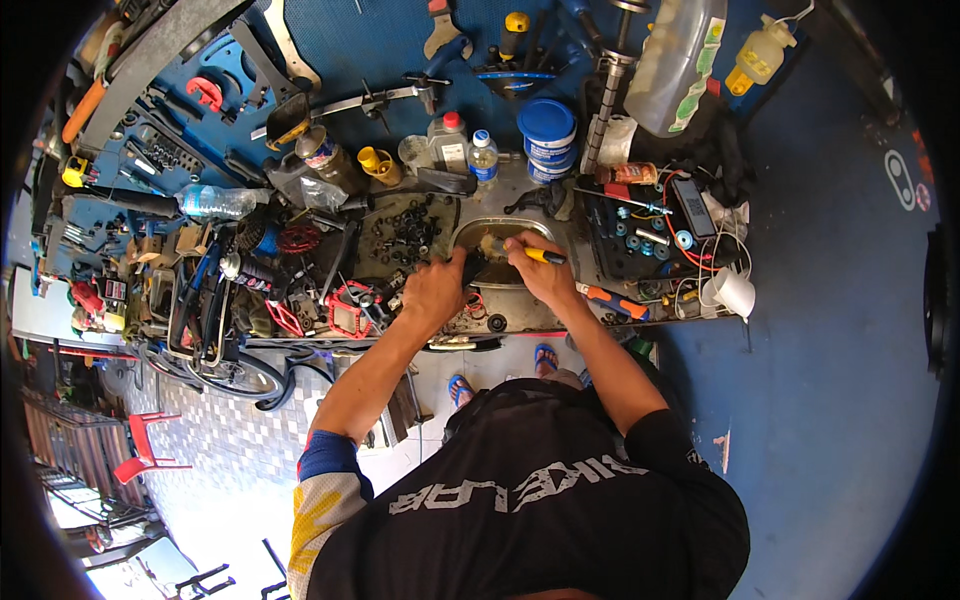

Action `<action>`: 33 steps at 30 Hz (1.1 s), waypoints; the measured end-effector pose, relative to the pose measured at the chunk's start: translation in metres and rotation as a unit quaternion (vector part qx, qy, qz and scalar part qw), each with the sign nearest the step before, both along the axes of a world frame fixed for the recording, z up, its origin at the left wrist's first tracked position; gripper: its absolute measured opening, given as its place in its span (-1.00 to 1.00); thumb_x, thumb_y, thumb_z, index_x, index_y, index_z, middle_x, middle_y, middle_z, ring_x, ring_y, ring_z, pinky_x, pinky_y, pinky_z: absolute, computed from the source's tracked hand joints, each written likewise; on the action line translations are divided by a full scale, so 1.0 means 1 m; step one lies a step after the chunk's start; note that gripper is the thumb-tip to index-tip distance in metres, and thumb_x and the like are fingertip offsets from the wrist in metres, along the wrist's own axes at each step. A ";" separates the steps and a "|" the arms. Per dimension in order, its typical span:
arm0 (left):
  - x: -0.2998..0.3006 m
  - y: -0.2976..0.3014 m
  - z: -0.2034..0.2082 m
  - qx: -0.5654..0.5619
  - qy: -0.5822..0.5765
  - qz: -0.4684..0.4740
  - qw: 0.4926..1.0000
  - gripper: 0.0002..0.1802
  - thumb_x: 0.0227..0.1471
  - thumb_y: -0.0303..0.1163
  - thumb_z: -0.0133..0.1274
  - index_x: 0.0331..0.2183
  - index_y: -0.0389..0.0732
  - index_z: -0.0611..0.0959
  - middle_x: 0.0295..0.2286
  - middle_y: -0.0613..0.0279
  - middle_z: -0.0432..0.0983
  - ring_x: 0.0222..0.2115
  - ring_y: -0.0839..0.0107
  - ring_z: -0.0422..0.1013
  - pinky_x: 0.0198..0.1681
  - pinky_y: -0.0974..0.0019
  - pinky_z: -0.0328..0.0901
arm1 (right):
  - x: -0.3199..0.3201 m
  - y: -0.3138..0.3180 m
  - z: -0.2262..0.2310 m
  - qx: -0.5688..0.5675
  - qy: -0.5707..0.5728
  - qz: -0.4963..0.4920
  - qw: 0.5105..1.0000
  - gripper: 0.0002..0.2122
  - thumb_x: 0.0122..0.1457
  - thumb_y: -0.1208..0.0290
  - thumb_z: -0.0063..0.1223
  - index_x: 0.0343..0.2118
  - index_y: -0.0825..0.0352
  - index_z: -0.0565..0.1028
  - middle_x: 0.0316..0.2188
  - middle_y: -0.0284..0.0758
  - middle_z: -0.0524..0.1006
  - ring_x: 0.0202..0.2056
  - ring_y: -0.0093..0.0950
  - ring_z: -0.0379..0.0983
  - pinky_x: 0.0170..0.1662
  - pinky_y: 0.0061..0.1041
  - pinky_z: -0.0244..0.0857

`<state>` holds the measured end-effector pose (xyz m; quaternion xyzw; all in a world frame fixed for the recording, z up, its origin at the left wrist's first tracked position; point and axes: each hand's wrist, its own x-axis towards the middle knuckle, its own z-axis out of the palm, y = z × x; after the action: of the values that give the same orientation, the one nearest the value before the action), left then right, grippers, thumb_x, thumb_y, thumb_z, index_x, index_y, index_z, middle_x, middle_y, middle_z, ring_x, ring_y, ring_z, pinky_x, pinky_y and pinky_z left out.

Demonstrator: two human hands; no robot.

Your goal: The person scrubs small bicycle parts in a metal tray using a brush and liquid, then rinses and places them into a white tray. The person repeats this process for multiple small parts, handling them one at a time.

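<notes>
Both hands meet over a small metal basin (556, 236) with brownish liquid, set in the workbench. My right hand (540, 270) is closed around a brush (546, 256) with a yellow and black handle; its pale bristles point left into the basin. At the basin's left edge my left hand (436, 288) is closed on a dark part (474, 266), mostly hidden by the fingers, so its kind cannot be made out. The bristles are close to this part; whether they touch it is unclear. Beside my right wrist lies a tool with a blue and orange handle (616, 302).
Left of the basin, a tray of small black parts (408, 232) and red pedals (348, 308) crowd the bench. Behind stand a blue tub (548, 130) and a clear bottle (483, 156). A white cup (732, 292) and loose cables sit at the right end.
</notes>
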<state>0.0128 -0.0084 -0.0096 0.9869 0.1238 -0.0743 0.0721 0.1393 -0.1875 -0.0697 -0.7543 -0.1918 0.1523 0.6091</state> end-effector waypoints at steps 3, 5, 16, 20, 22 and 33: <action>-0.003 0.001 -0.004 0.016 -0.008 -0.014 1.000 -0.17 -0.10 -0.17 0.40 0.15 -0.15 0.38 -0.19 -0.19 0.57 -0.17 -0.23 0.56 -0.22 -0.07 0.54 | 0.002 -0.005 -0.005 -0.072 -0.064 -0.038 0.995 -0.72 0.27 0.14 0.13 -0.33 0.31 0.54 -0.56 -0.22 0.51 -0.49 -0.36 0.47 -0.34 -0.39 0.34; -0.007 0.004 -0.008 0.035 -0.014 -0.024 0.999 -0.15 -0.11 -0.20 0.40 0.17 -0.16 0.37 -0.20 -0.19 0.56 -0.17 -0.21 0.56 -0.24 -0.04 0.55 | -0.002 -0.006 0.005 -0.052 -0.075 -0.032 0.995 -0.72 0.27 0.15 0.14 -0.35 0.32 0.53 -0.57 -0.20 0.50 -0.50 -0.35 0.45 -0.34 -0.38 0.34; -0.011 0.001 -0.011 0.077 -0.008 -0.058 0.995 -0.25 -0.03 -0.42 0.21 0.20 -0.24 0.35 -0.21 -0.21 0.55 -0.20 -0.16 0.56 -0.32 0.09 0.55 | -0.016 0.000 0.015 -0.110 -0.108 -0.041 0.987 -0.73 0.24 0.16 0.14 -0.38 0.31 0.56 -0.54 -0.13 0.56 -0.48 -0.20 0.53 -0.31 -0.34 0.38; -0.016 0.003 -0.015 0.078 -0.021 -0.059 0.995 -0.24 -0.05 -0.41 0.23 0.20 -0.24 0.34 -0.21 -0.22 0.55 -0.22 -0.16 0.56 -0.33 0.06 0.56 | -0.011 -0.007 0.012 -0.098 -0.088 -0.064 0.989 -0.74 0.24 0.19 0.16 -0.39 0.32 0.53 -0.55 -0.13 0.54 -0.48 -0.19 0.52 -0.32 -0.34 0.38; -0.013 0.002 -0.020 0.082 -0.015 -0.053 0.995 -0.20 -0.09 -0.37 0.28 0.19 -0.19 0.34 -0.21 -0.20 0.55 -0.22 -0.19 0.56 -0.32 0.01 0.57 | -0.023 -0.001 0.011 -0.050 -0.115 -0.043 0.991 -0.77 0.24 0.23 0.17 -0.38 0.32 0.55 -0.56 -0.14 0.54 -0.48 -0.21 0.52 -0.33 -0.36 0.37; -0.013 0.000 -0.009 0.064 -0.006 -0.049 0.997 -0.21 -0.06 -0.31 0.30 0.19 -0.23 0.35 -0.20 -0.21 0.55 -0.20 -0.17 0.57 -0.31 0.03 0.56 | -0.024 -0.014 0.017 -0.030 -0.115 -0.028 0.992 -0.80 0.24 0.31 0.20 -0.34 0.37 0.56 -0.56 -0.21 0.57 -0.51 -0.46 0.52 -0.38 -0.46 0.35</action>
<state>-0.0001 -0.0080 -0.0189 0.9948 0.0795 -0.0633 0.0059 0.1152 -0.2014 -0.0524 -0.7901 -0.2350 0.0530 0.5636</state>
